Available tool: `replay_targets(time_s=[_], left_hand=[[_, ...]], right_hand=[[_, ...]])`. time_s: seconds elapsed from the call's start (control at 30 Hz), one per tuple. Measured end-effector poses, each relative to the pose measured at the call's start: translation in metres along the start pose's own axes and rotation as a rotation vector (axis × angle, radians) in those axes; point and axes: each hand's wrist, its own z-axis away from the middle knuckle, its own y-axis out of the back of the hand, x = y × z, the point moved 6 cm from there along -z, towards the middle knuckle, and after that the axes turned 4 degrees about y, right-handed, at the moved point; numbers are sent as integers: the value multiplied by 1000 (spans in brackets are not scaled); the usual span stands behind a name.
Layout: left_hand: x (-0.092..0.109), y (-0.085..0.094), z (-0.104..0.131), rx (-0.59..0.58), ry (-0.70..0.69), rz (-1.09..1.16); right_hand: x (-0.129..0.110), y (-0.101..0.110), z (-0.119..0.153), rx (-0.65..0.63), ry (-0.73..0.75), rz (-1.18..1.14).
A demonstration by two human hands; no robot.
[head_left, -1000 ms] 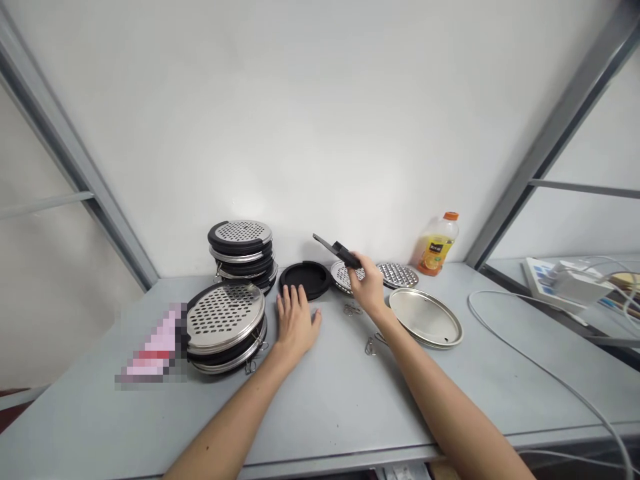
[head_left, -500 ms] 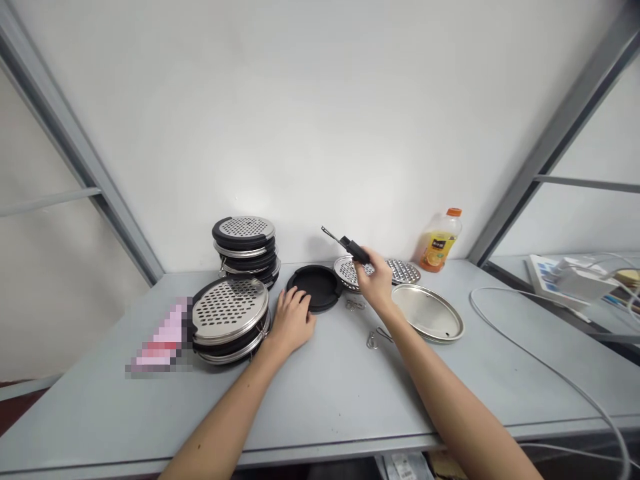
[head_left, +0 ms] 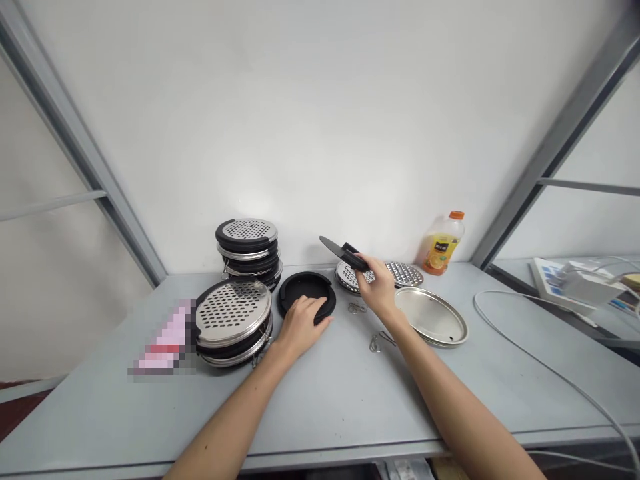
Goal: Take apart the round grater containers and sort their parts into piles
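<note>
A pale grey table (head_left: 320, 407) stands against a white wall. On its left lie a blurred pink item (head_left: 165, 343) and, beside it, a near stack of round graters (head_left: 233, 317), with a rear stack (head_left: 247, 253) behind. Towards the middle sit a black round dish (head_left: 300, 287) and wire clips (head_left: 357, 308); further right, perforated plates (head_left: 405, 275), shallow metal lids (head_left: 430, 317), an upright orange-capped bottle (head_left: 441, 247) and a white cable (head_left: 530, 351).

Bare hands (head_left: 300, 325), bare forearms (head_left: 235, 415)
</note>
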Motion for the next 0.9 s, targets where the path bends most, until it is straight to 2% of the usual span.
replay_targets(time_s=[0.1, 0.27, 0.37, 0.47, 0.6, 0.77, 0.83, 0.9], left_hand=[[8, 7, 3, 19, -55, 51], [2, 20, 12, 96, 219, -164], [-5, 19, 16, 55, 319, -192], [-10, 13, 17, -9, 343, -175], [1, 9, 18, 9, 304, -188], [25, 12, 17, 61, 110, -102], [25, 15, 16, 57, 52, -83], [20, 15, 16, 0, 10, -69]], right_hand=[[-4, 2, 2, -10, 40, -11], [-2, 1, 9, -70, 149, -67], [7, 1, 9, -61, 141, -59], [11, 5, 7, -47, 112, -22], [10, 9, 4, -85, 86, 10], [14, 14, 2, -88, 74, 7], [18, 15, 1, -75, 75, -10], [21, 16, 0, -66, 75, -55]])
